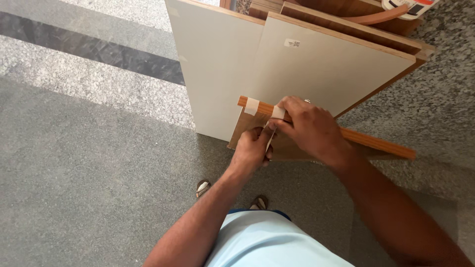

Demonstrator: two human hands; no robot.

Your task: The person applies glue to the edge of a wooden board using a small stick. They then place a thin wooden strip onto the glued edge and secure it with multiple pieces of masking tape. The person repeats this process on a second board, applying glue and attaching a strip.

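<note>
A wooden panel [245, 129] stands on edge on the floor, its orange-brown top edge banding [378, 143] running from centre to right. One strip of masking tape [252, 106] is wrapped over the edge near its left end. My right hand [309, 128] presses a second tape strip [278, 112] onto the edge. My left hand [251, 151] pinches the hanging end of that tape strip against the panel's near face.
Large off-white laminated boards [321, 69] lean behind the panel, with more wooden boards [346, 22] stacked at the top. A curved strip of brown edge banding [376, 19] lies on them. Grey granite floor [74, 163] spreads left. My sandalled feet [203, 188] show below.
</note>
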